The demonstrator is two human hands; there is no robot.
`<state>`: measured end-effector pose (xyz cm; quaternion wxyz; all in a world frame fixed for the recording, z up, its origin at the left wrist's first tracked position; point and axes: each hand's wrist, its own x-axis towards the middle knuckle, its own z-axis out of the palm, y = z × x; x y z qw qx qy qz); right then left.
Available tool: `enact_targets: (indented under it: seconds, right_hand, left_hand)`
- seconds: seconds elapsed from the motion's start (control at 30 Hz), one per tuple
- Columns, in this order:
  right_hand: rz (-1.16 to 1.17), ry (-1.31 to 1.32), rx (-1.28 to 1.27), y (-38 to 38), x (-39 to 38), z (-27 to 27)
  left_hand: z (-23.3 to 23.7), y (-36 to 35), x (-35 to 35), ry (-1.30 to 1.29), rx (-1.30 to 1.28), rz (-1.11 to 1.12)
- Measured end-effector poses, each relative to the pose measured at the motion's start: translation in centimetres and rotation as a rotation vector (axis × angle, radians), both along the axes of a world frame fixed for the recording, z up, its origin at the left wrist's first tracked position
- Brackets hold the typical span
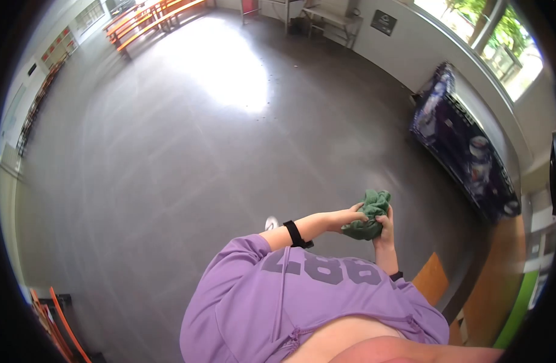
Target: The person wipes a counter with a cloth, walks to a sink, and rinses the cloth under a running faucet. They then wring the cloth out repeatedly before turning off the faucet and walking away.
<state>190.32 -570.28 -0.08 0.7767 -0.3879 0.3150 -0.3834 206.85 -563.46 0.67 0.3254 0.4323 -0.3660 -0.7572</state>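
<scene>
A crumpled green cloth (371, 219) is bunched up between my two hands, out in front of my body and above the floor. My left hand (347, 218) grips the cloth from its left side, fingers curled into the folds. From the right, my right hand (384, 228) presses into the same bundle with thumb and fingers. A black band (295, 234) sits on my left wrist. The cloth's folds hide some of my fingertips.
Grey floor (187, 181) spreads ahead. A dark printed chest or panel (462, 148) stands by the right wall under a window. Wooden boards (432, 279) are close at my right. Orange benches (151, 24) stand far back; a small white object (271, 224) shows beside my left forearm.
</scene>
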Motion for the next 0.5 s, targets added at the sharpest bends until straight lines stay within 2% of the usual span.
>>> enact_targets:
  seconds: [0.07, 0.1, 0.17, 0.27, 0.37, 0.5]
  right_hand:
    - [0.072, -0.096, -0.003, -3.3, 5.5, -0.5]
    - [0.143, -0.079, -0.037, -5.0, 8.0, -0.9]
    - [0.090, -0.080, 0.030, -8.0, 13.1, -1.3]
    - [0.056, -0.076, 0.037, -13.2, 20.4, -0.2]
    - [0.047, -0.081, -0.041, -18.2, 26.3, 1.9]
    - [0.017, -0.141, -0.068, -24.6, 31.8, 2.7]
  left_hand:
    - [1.1, -2.4, 4.6, 0.010, 0.007, -0.036]
    - [2.8, -3.4, 7.2, 0.000, -0.173, -0.078]
    - [0.6, -7.5, 11.9, -0.046, -0.088, -0.058]
    - [1.5, -13.7, 19.9, -0.074, 0.030, -0.041]
    - [3.6, -19.0, 26.8, -0.125, -0.061, -0.138]
    - [3.0, -25.8, 33.0, -0.198, -0.198, -0.151]
